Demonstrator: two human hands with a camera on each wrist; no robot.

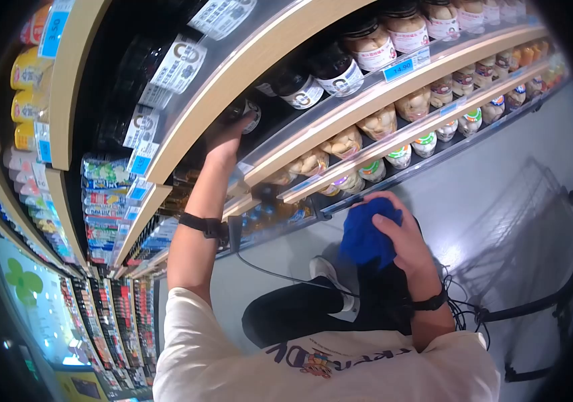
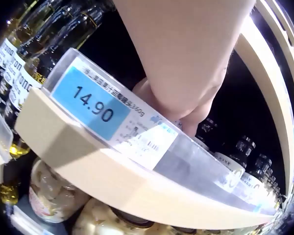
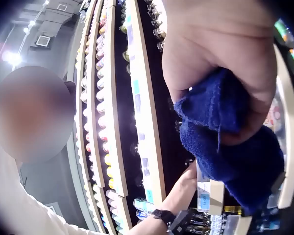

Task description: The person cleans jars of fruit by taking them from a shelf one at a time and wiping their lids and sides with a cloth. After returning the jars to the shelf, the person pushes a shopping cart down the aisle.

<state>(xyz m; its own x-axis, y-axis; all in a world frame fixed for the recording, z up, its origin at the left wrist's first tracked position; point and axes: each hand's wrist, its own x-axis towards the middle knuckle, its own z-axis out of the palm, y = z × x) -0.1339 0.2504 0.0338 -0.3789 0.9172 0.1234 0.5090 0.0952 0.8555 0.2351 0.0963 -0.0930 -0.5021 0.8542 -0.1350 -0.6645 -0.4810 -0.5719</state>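
Observation:
My left hand (image 1: 224,139) reaches into a shelf bay and holds a dark jar with a white label (image 1: 253,115), the thumb along its near side and the other fingers hidden. In the left wrist view the left hand (image 2: 186,98) passes over the shelf's price strip (image 2: 112,115), which covers the fingertips. Well out from the shelves, my right hand (image 1: 404,234) grips a bunched blue cloth (image 1: 367,238). The right wrist view shows the fingers of the right hand (image 3: 220,54) curled round this towel-like cloth (image 3: 235,152), its lower part hanging loose.
More dark jars (image 1: 340,70) stand in a row along the same shelf. Jars of pale food (image 1: 377,127) fill the shelf below. Clear bottles with pale contents (image 2: 24,73) stand beside the bay. A black cable (image 1: 286,278) crosses before my legs, and a cart frame (image 1: 534,308) stands at right.

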